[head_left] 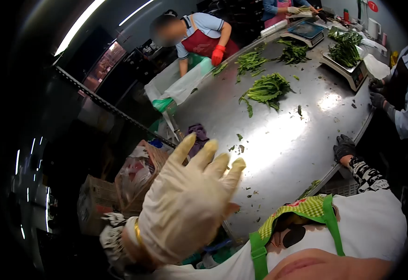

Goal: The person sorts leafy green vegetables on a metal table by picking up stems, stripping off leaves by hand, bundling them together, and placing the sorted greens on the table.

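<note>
My left hand (183, 200), in a cream glove, is raised close to the camera with its fingers apart and nothing in it. A purple cloth (197, 136) lies behind its fingertips. My right hand (344, 148), in a dark glove, rests on the near right edge of the metal table (218, 109), fingers spread, holding nothing. Leafy greens (270, 88) lie in a bunch near the table's middle, with more greens (250, 60) beyond.
Greens (345, 52) sit on a scale (353, 74); another scale (302, 33) stands farther back. A person in a red apron (204, 44) leans over a plastic-lined container (180, 86). Other people stand at the far end and right. Crates (138, 177) stand at left.
</note>
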{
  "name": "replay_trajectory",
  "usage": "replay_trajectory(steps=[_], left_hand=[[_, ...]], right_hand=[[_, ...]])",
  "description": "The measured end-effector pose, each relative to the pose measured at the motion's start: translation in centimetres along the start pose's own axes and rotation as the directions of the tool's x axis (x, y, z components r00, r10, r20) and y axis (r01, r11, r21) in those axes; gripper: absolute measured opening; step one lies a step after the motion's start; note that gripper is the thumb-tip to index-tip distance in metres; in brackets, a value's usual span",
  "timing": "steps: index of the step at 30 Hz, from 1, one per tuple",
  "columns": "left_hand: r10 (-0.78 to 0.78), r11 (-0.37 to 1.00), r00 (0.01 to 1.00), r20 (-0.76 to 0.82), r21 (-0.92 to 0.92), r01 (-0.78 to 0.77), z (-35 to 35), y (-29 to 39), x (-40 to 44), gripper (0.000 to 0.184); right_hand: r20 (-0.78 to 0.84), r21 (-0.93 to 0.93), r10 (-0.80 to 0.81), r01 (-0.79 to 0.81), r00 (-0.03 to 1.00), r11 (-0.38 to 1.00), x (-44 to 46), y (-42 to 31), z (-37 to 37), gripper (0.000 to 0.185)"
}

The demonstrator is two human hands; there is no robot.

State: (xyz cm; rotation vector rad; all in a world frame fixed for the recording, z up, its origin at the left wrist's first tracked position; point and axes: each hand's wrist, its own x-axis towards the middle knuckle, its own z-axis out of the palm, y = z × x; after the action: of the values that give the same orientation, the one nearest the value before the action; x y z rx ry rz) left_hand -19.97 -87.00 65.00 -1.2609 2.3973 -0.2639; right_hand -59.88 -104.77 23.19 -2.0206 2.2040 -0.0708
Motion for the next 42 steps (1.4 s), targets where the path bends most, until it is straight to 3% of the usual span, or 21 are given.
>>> replay_trajectory(steps=[1,3,6,11,12,13,17,21,24,27,32,39,42], left_hand=[[0.076,0.996,0.986,-0.148,0.061,-0.068,-0.9,0.4,0.6,0.056],[0.188,0.972,0.953,-0.237,0.185,-0.146,-2.8,1.3,2.4,0.056],[0.304,0.924,0.930,-0.206,0.302,-0.235,-4.6,1.8,5.5,0.056],[0.397,0.880,0.902,-0.171,0.348,-0.322,-5.3,1.8,10.1,0.056],[0.413,0.871,0.897,-0.159,0.358,-0.338,-5.4,1.8,10.6,0.056],[0.423,0.863,0.893,-0.152,0.367,-0.347,-5.3,1.8,10.9,0.056],[0.476,0.830,0.865,-0.156,0.405,-0.384,-5.7,2.4,12.0,0.056],[0.519,0.803,0.840,-0.158,0.426,-0.416,-6.1,2.7,13.2,0.056],[0.543,0.789,0.821,-0.177,0.443,-0.426,-6.4,3.0,13.7,0.056],[0.557,0.779,0.816,-0.154,0.436,-0.450,-6.6,3.2,13.8,0.056],[0.585,0.756,0.796,-0.155,0.458,-0.467,-6.8,2.9,14.2,0.056],[0.606,0.743,0.780,-0.156,0.462,-0.484,-6.8,1.9,15.2,0.056],[0.602,0.749,0.780,-0.170,0.460,-0.477,-6.7,1.9,15.2,0.056]], right_hand=[[-0.045,0.000,-0.002,0.002,0.999,1.000,0.7,1.2,1.6,0.052],[-0.123,0.048,0.034,-0.028,0.992,0.998,1.3,1.9,2.9,0.048],[-0.200,0.093,0.066,-0.048,0.977,0.995,1.2,1.8,3.3,0.044],[-0.215,0.050,0.025,-0.015,0.976,0.999,3.1,3.7,7.0,0.041],[-0.249,-0.073,-0.023,0.004,0.968,0.997,2.9,4.1,9.9,0.041],[-0.291,-0.194,-0.074,0.017,0.954,0.981,3.7,4.2,13.3,0.040],[-0.223,0.058,0.034,-0.021,0.974,0.998,2.7,3.3,6.7,0.042],[-0.290,-0.095,-0.007,-0.022,0.957,0.995,4.4,3.8,11.1,0.041],[-0.177,-0.012,0.057,-0.061,0.983,0.998,3.6,5.1,5.7,0.041],[-0.242,-0.024,0.034,-0.041,0.970,0.999,4.2,6.5,8.8,0.040],[-0.307,0.044,0.021,-0.008,0.951,0.999,1.2,3.2,6.2,0.037],[-0.231,0.062,0.007,0.007,0.973,0.998,1.4,1.4,6.5,0.038],[-0.284,-0.040,-0.034,0.023,0.958,0.999,2.1,2.4,8.8,0.039]])
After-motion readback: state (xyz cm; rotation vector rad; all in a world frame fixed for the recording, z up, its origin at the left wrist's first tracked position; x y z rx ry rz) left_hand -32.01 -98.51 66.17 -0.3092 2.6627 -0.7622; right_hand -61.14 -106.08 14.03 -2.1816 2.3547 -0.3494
